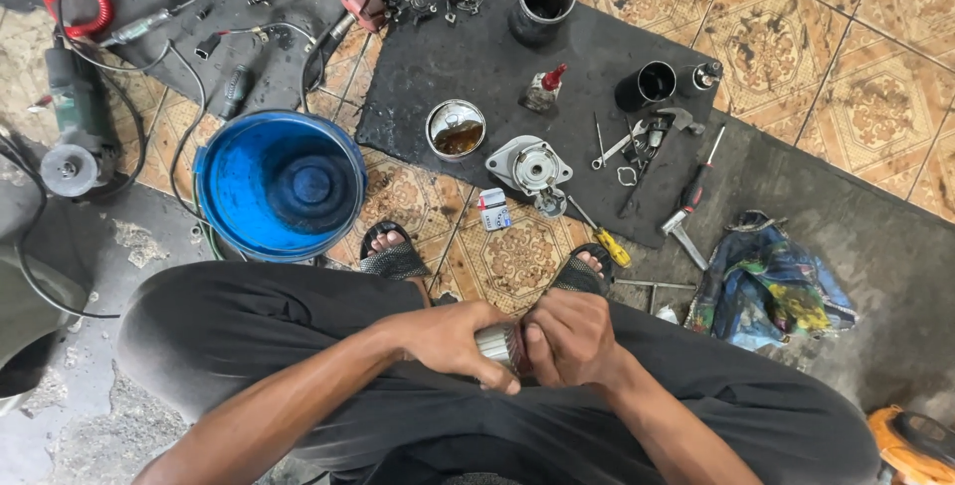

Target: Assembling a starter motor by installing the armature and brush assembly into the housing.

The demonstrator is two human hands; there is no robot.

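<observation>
Between both hands, over the lap of the crouched person, sits a small metal cylinder (500,345). Left hand (453,339) wraps its near end, fingers curled tight; right hand (569,338) clenches the far end, knuckles upward. Forearms converge from below, wrists bent inward above dark trousers (249,331)

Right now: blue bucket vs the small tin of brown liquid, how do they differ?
The blue bucket is far larger than the small tin. The bucket is blue and looks like plastic; the tin is shiny metal. The bucket sits on the tiled floor by the person's foot; the tin sits on the black mat. The bucket shows no liquid; the tin holds brown liquid. Both are round, upright and open-topped.
</observation>
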